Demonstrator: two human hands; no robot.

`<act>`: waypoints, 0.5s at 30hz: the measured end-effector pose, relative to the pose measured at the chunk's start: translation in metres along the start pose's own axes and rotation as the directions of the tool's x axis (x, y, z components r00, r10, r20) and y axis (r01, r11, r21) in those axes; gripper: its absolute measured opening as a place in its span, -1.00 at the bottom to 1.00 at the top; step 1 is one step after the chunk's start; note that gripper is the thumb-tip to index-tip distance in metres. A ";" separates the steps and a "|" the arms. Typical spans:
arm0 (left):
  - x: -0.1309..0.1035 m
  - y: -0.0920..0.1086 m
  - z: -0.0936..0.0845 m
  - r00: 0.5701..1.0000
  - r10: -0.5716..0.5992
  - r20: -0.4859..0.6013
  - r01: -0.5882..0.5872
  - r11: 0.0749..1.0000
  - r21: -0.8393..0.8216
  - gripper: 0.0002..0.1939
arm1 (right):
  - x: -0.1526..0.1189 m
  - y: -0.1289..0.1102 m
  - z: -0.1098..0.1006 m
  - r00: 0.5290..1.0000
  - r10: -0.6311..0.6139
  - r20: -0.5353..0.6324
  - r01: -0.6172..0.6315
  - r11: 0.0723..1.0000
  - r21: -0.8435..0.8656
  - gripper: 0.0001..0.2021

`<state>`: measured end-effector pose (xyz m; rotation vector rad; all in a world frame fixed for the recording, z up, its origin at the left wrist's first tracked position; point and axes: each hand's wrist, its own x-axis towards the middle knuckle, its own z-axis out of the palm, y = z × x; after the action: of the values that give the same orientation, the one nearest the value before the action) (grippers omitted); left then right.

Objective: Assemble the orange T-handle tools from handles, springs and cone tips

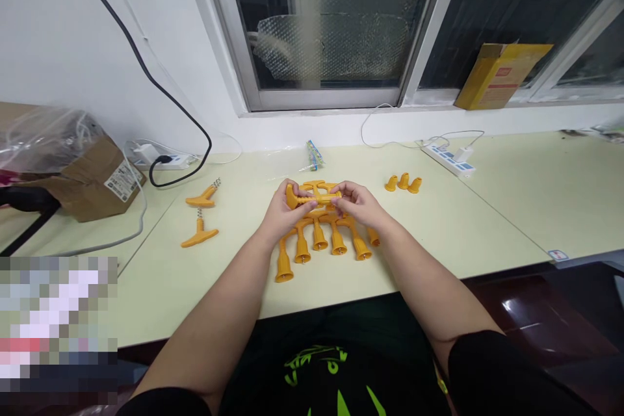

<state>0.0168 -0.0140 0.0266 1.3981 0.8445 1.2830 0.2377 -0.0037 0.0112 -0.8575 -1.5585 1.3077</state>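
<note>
At frame center, the left hand [288,207] pinches the handle end of the orange corkscrew [316,199]; the right hand [357,203] pinches its opposite end.

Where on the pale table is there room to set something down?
Bare room: between the two orange T-handled corkscrews and the left hand, and right of the right hand, below the three orange plastic cones. Crowded: beneath both hands, among the orange bell-ended pieces.

On the table [439,234], two loose corkscrews [200,238] lie left of the corkscrew row [318,237]; three caps [403,181] lie right, between it and a power strip [446,159].
</note>
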 end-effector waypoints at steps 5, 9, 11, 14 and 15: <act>-0.007 0.005 0.004 0.996 0.053 0.067 -0.056 0.997 0.056 -0.46 | 0.001 -0.005 0.002 0.973 0.222 0.063 -0.223 0.975 0.005 -0.58; -0.005 0.003 0.003 0.997 0.068 0.034 -0.070 0.995 0.068 -0.47 | -0.003 -0.008 0.000 0.998 0.059 0.033 -0.058 0.997 -0.050 -0.64; -0.002 0.002 0.002 1.000 0.030 -0.008 -0.029 0.999 0.036 -0.45 | -0.004 -0.005 -0.001 0.995 -0.101 -0.005 0.100 0.990 -0.104 -0.60; 0.000 0.001 0.000 1.000 -0.003 -0.020 0.003 1.000 -0.003 -0.44 | -0.003 0.001 -0.001 0.991 -0.127 -0.031 0.124 0.989 -0.074 -0.65; -0.001 0.002 0.001 1.000 0.009 -0.017 -0.009 1.000 -0.004 -0.45 | -0.002 0.002 0.000 0.995 -0.094 -0.031 0.093 0.995 -0.031 -0.66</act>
<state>0.0169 -0.0151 0.0283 1.3911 0.8475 1.3046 0.2385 -0.0051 0.0091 -0.8107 -1.5772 1.2011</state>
